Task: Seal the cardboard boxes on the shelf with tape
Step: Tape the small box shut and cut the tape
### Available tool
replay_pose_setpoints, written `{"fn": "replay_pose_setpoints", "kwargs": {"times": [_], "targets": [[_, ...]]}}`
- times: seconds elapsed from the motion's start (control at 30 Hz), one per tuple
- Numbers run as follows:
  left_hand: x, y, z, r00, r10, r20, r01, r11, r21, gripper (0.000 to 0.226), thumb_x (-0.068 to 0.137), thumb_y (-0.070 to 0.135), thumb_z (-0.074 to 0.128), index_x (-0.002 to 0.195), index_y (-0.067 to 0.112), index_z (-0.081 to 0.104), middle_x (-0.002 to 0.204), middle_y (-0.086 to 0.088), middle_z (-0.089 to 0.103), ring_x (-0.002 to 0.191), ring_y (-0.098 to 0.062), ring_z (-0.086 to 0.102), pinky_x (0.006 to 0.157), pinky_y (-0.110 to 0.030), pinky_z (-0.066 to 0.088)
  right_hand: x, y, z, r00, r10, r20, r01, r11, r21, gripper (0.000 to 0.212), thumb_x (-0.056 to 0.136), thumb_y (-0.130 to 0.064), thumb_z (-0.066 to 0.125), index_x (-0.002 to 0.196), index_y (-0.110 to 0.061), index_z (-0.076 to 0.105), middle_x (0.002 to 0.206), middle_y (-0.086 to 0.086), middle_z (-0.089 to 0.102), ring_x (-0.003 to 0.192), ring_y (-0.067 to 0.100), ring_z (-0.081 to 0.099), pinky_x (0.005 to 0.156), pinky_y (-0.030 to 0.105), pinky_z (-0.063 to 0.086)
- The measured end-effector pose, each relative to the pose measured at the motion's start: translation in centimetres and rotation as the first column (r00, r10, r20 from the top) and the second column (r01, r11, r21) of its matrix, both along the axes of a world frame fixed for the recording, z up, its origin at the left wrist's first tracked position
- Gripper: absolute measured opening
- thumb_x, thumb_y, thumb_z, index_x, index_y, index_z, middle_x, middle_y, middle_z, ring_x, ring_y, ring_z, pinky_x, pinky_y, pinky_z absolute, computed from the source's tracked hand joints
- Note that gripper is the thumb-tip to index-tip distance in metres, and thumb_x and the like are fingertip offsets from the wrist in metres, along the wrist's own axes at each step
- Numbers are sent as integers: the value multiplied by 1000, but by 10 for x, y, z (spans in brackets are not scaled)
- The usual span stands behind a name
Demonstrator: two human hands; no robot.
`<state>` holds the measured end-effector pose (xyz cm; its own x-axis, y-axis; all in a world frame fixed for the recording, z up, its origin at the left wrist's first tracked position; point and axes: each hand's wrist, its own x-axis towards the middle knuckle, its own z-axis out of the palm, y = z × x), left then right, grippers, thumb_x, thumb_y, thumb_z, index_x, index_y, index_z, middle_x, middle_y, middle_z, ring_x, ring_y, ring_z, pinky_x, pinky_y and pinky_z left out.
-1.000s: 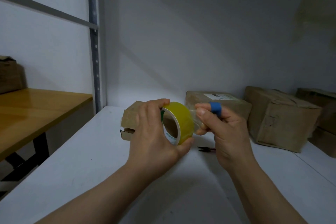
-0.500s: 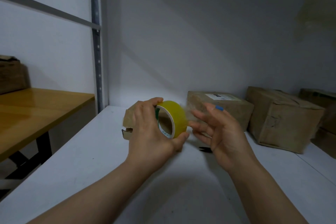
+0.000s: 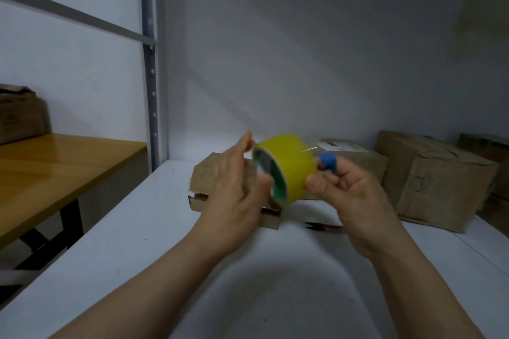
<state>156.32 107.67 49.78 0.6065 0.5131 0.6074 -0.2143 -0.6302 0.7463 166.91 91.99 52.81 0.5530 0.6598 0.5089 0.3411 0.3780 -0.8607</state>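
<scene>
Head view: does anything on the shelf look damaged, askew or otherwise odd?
Two things stand out. The large cardboard box on the right is crumpled and creased across its top and front. The small flat box behind the left hand has its near-left end flap gaping open, so it is not yet sealed. Nothing looks spilled.

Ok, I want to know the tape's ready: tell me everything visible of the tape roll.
The tape roll is yellow with a green inner core ring, glossy like plastic. It is held in the air above the white shelf, tilted, its open core facing left and toward the camera. The right hand pinches its right edge; the blurred left hand touches its left rim with straight fingers. A thin glint at its top may be a lifted end.
</scene>
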Motion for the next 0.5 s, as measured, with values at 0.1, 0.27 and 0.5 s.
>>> {"fn": "replay_pose_setpoints", "kwargs": {"times": [0.1, 0.27, 0.5], "targets": [[-9, 25, 10, 986, 130, 101, -122, 989, -82, 60, 93, 39, 39, 152, 42, 26, 146, 21, 35, 134, -8, 37, 113, -35, 31, 19, -6, -4, 901, -367, 233, 387, 921, -49, 17, 88, -9, 72, 91, -25, 69, 82, 0, 72, 80, 19, 68, 78, 34, 55], [-32, 78, 13, 990, 75, -121, -107, 952, -288, 102, 81, -16, 57, 149, 51, 22, 162, 5, 19, 146, -23, 25, 113, -54, 36, 48, -18, -12, 587, -399, 705, 805, 381, -455, 23, 90, -31, 61, 73, -15, 56, 69, 2, 59, 66, 19, 56, 53, 31, 37], [-30, 83, -3, 801, -24, -598, 27, 1000, -5, 115, 85, -15, 50, 151, 56, -11, 151, 1, 23, 127, -23, 37, 107, -34, 33, 32, -13, -12, 477, -293, 829, 877, 223, -426, 26, 92, -34, 60, 112, -17, 60, 113, 7, 64, 100, 26, 59, 75, 32, 47]]}}
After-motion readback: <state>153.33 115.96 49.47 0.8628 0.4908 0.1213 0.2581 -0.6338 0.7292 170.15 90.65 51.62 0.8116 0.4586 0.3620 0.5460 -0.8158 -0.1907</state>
